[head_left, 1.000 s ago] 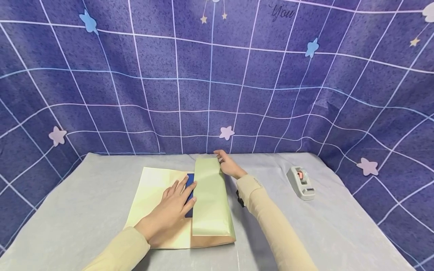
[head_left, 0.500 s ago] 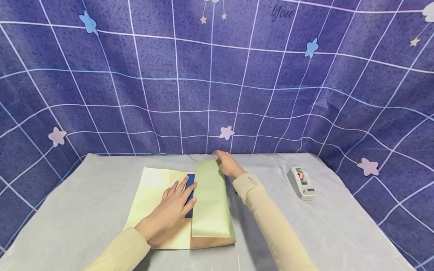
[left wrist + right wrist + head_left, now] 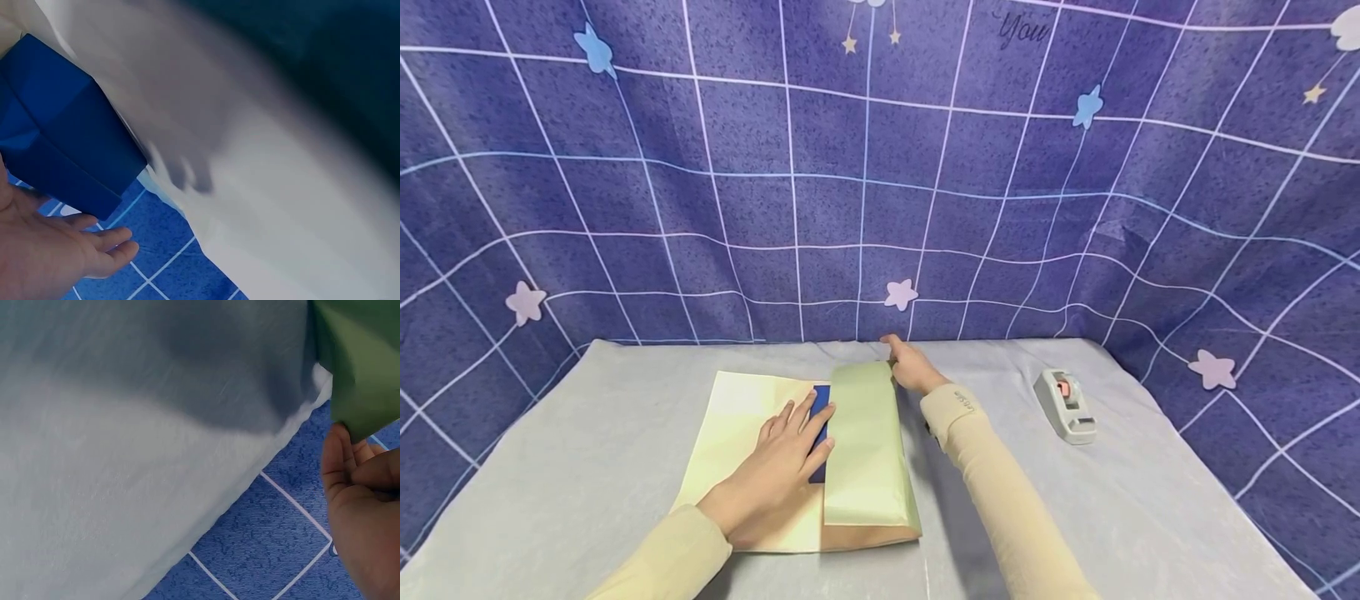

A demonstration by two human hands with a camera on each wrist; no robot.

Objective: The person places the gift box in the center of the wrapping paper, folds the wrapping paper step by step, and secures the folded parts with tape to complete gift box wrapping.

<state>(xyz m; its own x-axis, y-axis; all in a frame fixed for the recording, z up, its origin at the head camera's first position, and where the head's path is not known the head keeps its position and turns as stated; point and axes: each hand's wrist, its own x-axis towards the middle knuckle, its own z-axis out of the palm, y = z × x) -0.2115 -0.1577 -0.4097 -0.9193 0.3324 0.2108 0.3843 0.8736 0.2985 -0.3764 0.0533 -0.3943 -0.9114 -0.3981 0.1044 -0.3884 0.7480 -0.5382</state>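
Observation:
A sheet of wrapping paper (image 3: 863, 450), pale green outside, lies partly folded over a dark blue box (image 3: 818, 476) from the right. The left hand (image 3: 778, 454) rests with spread fingers on the box and the paper's cream inner side (image 3: 733, 417). In the left wrist view, the blue box (image 3: 69, 125) shows above the straight fingers of the left hand (image 3: 69, 244). At the far right corner of the fold is the right hand (image 3: 915, 368). The right wrist view has the right hand (image 3: 369, 494) pinching the edge of the green paper (image 3: 365, 381); some fingertips are hidden.
A light grey tape dispenser (image 3: 1066, 407) with a roll of tape stands on the right of the grey cloth-covered table (image 3: 992, 417). Behind the table hangs a purple-blue curtain (image 3: 820, 208) with a line grid and stars.
The far end of the green fold has come down slightly toward the person. The right hand has shifted a little at that corner. The left hand stays where it was.

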